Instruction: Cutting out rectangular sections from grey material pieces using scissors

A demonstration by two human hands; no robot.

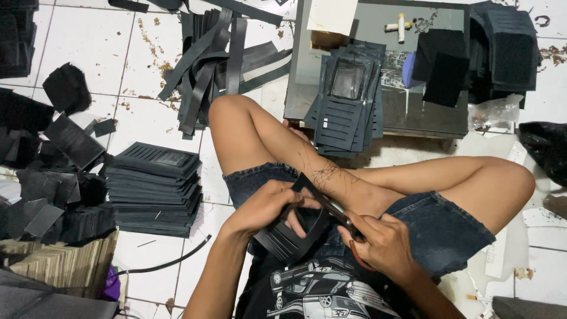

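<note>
Item 1: left hand (260, 207). I log it curled shut around the upper edge of a black slotted panel (287, 235), thumb on the near face and fingers wrapped behind.

Item 2: right hand (384, 241). I log it closed on the handles of a pair of scissors (332, 208), whose blades run up and away toward the left hand and meet the panel's top corner. Whether the blades are apart or together I cannot tell; they look nearly closed.

Item 3: the panel itself. It sits between both hands, tilted, low over the lap and just above the denim shorts (440, 227).

Item 4: beyond the hands, across the raised knee, a low work board (378, 112) carrying a fanned pile of similar window-cut panels (345, 103) and a white T-shaped piece (400, 26).

Item 5: out past the left hand, a neat stack of finished panels (155, 189) on the white tiled floor (88, 53), with loose black offcuts (47, 177) further out that side.

Item 6: beyond and left of the hands, a bundle of long dark strips (212, 59).

Item 7: far beyond the right hand, a heap of black fabric pieces (505, 50).
</note>
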